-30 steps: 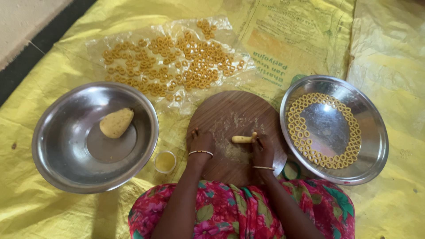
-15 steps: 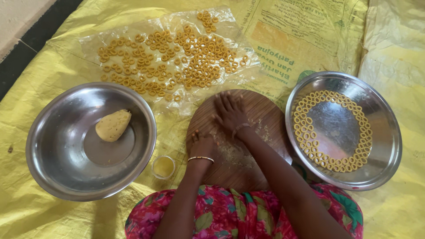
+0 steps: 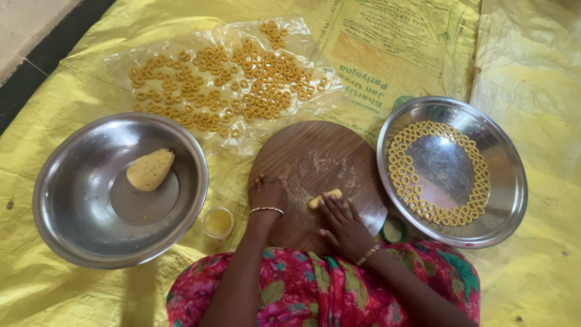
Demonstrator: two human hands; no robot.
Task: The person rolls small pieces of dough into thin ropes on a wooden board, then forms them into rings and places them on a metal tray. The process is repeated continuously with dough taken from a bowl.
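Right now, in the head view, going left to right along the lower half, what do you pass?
Steel bowl holding dough lump → small yellow cup → left hand → dough roll → steel plate ringed with dough loops.

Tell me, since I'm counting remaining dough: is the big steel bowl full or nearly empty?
Nearly empty: the steel bowl holds one dough lump, its bare bottom showing.

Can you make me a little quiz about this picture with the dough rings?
1. True or false: the dough lump lies in the left steel bowl.
2. What does the right hand touch on the round wooden board?
A) a small dough roll
B) a spoon
3. Where are rings set in a neat circle: the steel plate or the clear plastic sheet?

Key: 1 true; 2 A; 3 the steel plate.
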